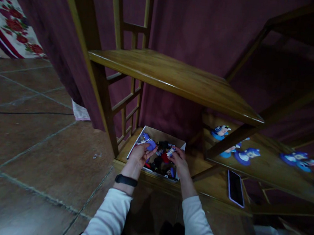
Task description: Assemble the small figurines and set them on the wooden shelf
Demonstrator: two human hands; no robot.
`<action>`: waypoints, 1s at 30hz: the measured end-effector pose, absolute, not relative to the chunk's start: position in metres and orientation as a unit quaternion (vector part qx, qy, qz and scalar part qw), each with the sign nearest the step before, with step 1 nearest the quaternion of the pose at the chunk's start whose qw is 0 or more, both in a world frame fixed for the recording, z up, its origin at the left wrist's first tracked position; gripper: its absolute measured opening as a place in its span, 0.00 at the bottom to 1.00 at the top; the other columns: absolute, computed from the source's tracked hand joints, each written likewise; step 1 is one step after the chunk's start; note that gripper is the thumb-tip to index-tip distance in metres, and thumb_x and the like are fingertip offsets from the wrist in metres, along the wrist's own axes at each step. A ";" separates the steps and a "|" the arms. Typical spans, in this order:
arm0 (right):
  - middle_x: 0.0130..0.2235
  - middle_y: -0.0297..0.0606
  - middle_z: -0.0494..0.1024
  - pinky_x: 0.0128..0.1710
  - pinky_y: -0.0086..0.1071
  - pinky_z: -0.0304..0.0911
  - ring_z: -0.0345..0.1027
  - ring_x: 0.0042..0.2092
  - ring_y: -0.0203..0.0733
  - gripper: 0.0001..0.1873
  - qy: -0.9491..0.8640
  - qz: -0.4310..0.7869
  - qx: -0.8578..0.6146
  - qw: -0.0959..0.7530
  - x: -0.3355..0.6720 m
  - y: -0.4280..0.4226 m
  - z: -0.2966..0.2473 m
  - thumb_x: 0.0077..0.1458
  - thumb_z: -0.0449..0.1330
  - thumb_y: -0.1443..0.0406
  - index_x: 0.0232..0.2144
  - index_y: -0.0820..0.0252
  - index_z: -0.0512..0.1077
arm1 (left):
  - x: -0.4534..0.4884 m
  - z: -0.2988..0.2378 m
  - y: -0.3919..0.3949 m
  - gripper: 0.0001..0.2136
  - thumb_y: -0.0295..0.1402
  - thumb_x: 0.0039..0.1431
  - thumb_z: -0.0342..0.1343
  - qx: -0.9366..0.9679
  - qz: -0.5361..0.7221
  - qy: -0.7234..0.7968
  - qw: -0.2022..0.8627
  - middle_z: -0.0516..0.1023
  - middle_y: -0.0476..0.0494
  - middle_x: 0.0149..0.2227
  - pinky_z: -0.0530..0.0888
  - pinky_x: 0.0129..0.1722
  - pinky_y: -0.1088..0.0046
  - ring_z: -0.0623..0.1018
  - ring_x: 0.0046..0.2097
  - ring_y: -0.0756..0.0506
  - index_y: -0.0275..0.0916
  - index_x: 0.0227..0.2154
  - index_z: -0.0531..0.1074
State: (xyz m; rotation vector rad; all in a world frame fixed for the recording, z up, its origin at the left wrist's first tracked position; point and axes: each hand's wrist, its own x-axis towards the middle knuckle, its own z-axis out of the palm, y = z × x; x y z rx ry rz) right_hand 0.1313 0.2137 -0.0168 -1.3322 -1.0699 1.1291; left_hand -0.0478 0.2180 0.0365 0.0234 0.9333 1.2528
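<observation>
A white-edged cardboard box (168, 136) sits on the low wooden shelf, with several small figurines jumbled inside it. My left hand (139, 154) reaches over the box's left side, its fingers closed on a figurine with a round purple base (151, 145). At the right side of the box, my right hand (179, 158) pinches a small white and blue figurine (171, 151). Red and black pieces (164, 157) lie in the box between both hands; their exact shapes are too dark to make out.
Overhead juts a wooden shelf board (175, 74). A phone (235, 188) lies on the low shelf to the right. Several blue and white figurines (247, 156) stand on the right-hand shelf. A slatted side panel (126, 110) rises left of the box.
</observation>
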 end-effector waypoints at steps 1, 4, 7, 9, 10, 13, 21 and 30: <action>0.40 0.35 0.75 0.45 0.42 0.67 0.69 0.42 0.41 0.14 -0.385 0.533 -0.512 0.552 0.131 0.214 -0.014 0.48 0.57 0.63 0.40 0.55 0.70 | -0.046 0.035 0.218 0.05 0.18 0.52 0.51 0.008 0.557 0.423 0.714 0.77 0.38 0.27 0.78 0.29 0.69 0.79 0.30 0.45 0.32 0.29 0.69; 0.37 0.34 0.77 0.45 0.40 0.68 0.71 0.41 0.40 0.12 -0.272 0.631 -0.421 0.592 0.128 0.212 -0.006 0.44 0.62 0.65 0.35 0.56 0.71 | -0.037 0.031 0.216 0.03 0.22 0.54 0.52 0.010 0.539 0.428 0.725 0.76 0.38 0.26 0.78 0.31 0.68 0.78 0.29 0.46 0.32 0.29 0.69; 0.37 0.32 0.77 0.46 0.40 0.68 0.71 0.41 0.39 0.12 -0.251 0.625 -0.410 0.616 0.123 0.208 0.000 0.42 0.64 0.67 0.33 0.55 0.71 | -0.029 0.031 0.213 0.03 0.22 0.54 0.51 0.019 0.522 0.430 0.736 0.76 0.39 0.25 0.78 0.33 0.67 0.78 0.29 0.47 0.32 0.28 0.69; 0.39 0.32 0.76 0.46 0.40 0.68 0.71 0.42 0.39 0.14 -0.271 0.607 -0.411 0.624 0.120 0.206 0.003 0.41 0.65 0.67 0.34 0.54 0.71 | -0.024 0.031 0.211 0.04 0.22 0.54 0.50 0.030 0.515 0.432 0.739 0.75 0.39 0.24 0.78 0.33 0.66 0.77 0.28 0.47 0.32 0.28 0.69; 0.40 0.32 0.76 0.46 0.40 0.67 0.71 0.42 0.39 0.15 -0.288 0.598 -0.412 0.625 0.120 0.204 0.005 0.41 0.65 0.66 0.35 0.54 0.71 | -0.023 0.031 0.210 0.04 0.21 0.54 0.50 0.037 0.514 0.433 0.739 0.75 0.39 0.24 0.78 0.33 0.65 0.77 0.28 0.47 0.32 0.27 0.69; 0.40 0.32 0.75 0.47 0.38 0.66 0.70 0.42 0.38 0.18 -0.350 0.560 -0.435 0.612 0.120 0.202 0.007 0.42 0.64 0.65 0.40 0.53 0.70 | -0.019 0.032 0.207 0.04 0.20 0.53 0.50 0.060 0.516 0.429 0.739 0.75 0.40 0.24 0.77 0.33 0.64 0.77 0.28 0.47 0.32 0.27 0.68; 0.40 0.33 0.76 0.43 0.32 0.64 0.69 0.39 0.38 0.21 -0.460 0.481 -0.482 0.569 0.118 0.203 0.014 0.45 0.61 0.63 0.44 0.54 0.69 | -0.014 0.030 0.203 0.04 0.20 0.49 0.58 0.104 0.529 0.413 0.734 0.75 0.44 0.24 0.78 0.32 0.67 0.77 0.27 0.49 0.32 0.26 0.69; 0.39 0.36 0.77 0.41 0.33 0.66 0.71 0.39 0.39 0.21 -0.507 0.435 -0.487 0.563 0.115 0.204 0.012 0.46 0.58 0.64 0.45 0.57 0.69 | -0.015 0.028 0.206 0.01 0.23 0.53 0.56 0.112 0.509 0.421 0.742 0.77 0.41 0.27 0.78 0.32 0.69 0.78 0.30 0.48 0.31 0.28 0.71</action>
